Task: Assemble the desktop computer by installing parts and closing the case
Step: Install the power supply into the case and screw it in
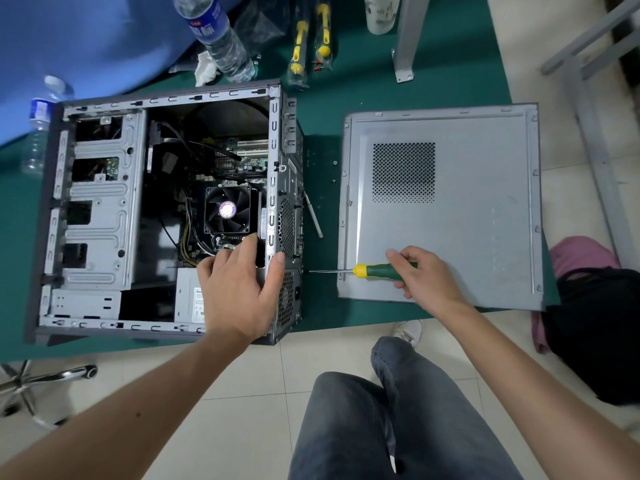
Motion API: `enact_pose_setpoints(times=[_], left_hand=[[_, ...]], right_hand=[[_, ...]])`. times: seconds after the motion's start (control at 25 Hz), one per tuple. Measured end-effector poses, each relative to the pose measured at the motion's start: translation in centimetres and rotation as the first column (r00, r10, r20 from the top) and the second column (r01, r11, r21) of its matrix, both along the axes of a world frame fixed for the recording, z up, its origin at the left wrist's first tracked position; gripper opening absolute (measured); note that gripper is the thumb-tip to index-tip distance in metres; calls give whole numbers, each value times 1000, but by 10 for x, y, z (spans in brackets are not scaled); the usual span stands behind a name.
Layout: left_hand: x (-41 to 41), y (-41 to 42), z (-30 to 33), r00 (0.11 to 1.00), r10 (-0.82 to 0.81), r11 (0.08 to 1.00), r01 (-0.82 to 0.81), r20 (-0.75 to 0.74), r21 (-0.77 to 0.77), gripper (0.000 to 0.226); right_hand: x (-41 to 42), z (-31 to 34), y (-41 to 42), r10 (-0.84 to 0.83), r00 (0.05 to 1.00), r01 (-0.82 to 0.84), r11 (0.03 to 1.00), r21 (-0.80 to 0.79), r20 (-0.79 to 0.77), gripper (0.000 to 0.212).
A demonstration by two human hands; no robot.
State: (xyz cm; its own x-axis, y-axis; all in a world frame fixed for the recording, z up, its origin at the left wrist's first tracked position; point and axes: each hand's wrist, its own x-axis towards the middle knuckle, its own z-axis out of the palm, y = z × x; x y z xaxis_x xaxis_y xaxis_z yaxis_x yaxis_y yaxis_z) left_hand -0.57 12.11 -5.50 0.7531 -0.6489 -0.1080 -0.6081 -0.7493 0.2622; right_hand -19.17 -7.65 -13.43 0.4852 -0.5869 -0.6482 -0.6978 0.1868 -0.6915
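The open computer case [100,216] lies on its side on the green table, its CPU fan [227,210] and power supply [188,299] showing. My left hand [242,289] rests on the case's rear edge, fingers inside over the power supply and thumb on the rear panel. My right hand [420,275] grips a green and yellow screwdriver [375,271], held level with its tip against the rear panel [289,237] near the lower corner. The grey side panel [450,216] lies flat to the right, under my right hand.
Two water bottles [218,36] [40,126] stand behind and left of the case. Two packaged yellow screwdrivers [311,39] and a cup [381,12] lie at the back. A metal strip [313,216] and small screws [335,162] lie between case and panel. A dark bag [595,327] sits at the right.
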Motion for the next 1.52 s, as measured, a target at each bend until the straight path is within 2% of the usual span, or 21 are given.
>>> enact_pose_setpoints(times=[0.04, 0.16, 0.24, 0.28, 0.4, 0.44, 0.52, 0.6, 0.68, 0.76, 0.8, 0.92, 1.0, 1.08, 1.2, 1.32, 1.4, 1.48, 1.52], left_hand=[[0, 0, 0, 1000, -2, 1000, 2, 2, -2, 31], [0, 0, 0, 1000, -2, 1000, 2, -1, -6, 30], [-1, 0, 0, 1000, -4, 1000, 4, -2, -9, 29], [-1, 0, 0, 1000, -5, 1000, 5, 1, -12, 28], [-1, 0, 0, 1000, -4, 1000, 4, 4, -8, 29], [-1, 1, 0, 1000, -3, 1000, 3, 4, -8, 30], [0, 1, 0, 1000, 0, 1000, 0, 7, -9, 30], [0, 1, 0, 1000, -1, 1000, 1, 8, -13, 29], [0, 0, 0, 1000, -2, 1000, 2, 14, -11, 27], [0, 1, -1, 1000, -1, 1000, 2, 15, -11, 26], [0, 1, -1, 1000, -2, 1000, 3, 16, -14, 25], [0, 1, -1, 1000, -4, 1000, 5, 16, -16, 25], [0, 1, -1, 1000, -2, 1000, 3, 11, -14, 25], [0, 1, 0, 1000, -3, 1000, 3, 10, -13, 26], [0, 1, 0, 1000, 1, 1000, -1, 7, -6, 30], [0, 0, 2, 1000, 1, 1000, -1, 4, 3, 34], [0, 0, 2, 1000, 3, 1000, -3, 1, 5, 35], [0, 0, 2, 1000, 6, 1000, -6, -2, 3, 35], [0, 0, 2, 1000, 7, 1000, -7, -3, 5, 36]], right_hand=[[0, -1, 1, 33, 999, -33, 999, -9, -27, 28], [-3, -4, -2, 106, 994, -106, 994, 7, 14, 7], [-6, -3, -3, 74, 994, -79, 995, 54, 77, 12], [-5, -2, -2, 47, 997, -51, 997, 58, 68, 9], [0, 0, 0, 34, 999, -34, 999, 16, -32, 31], [0, 1, 1, 61, 998, -61, 998, -6, -31, 30], [0, 2, 0, 70, 996, -70, 998, -3, 49, 10], [-1, 3, 0, 20, 990, -27, 999, 46, 143, 10], [1, 4, 1, -20, 995, 17, 1000, 23, 98, 11], [4, 4, 2, 18, 1000, -18, 999, -30, -3, 31], [3, 1, 2, 54, 998, -55, 998, -26, -20, 33], [-2, 0, -2, 62, 994, -69, 994, 79, 86, 7], [-5, 0, -2, 11, 992, -29, 991, 134, 128, 14], [-2, 1, -1, -37, 997, 30, 993, 113, 67, 11], [1, 1, -2, 16, 1000, -14, 997, 75, -16, 32], [-2, 2, -5, 89, 995, -93, 991, 101, 50, 7], [-4, 2, -5, 70, 992, -83, 989, 126, 105, 14], [-3, 2, -4, 13, 997, -22, 993, 114, 75, 8], [-1, 3, -3, -1, 999, -3, 995, 103, 43, 13]])
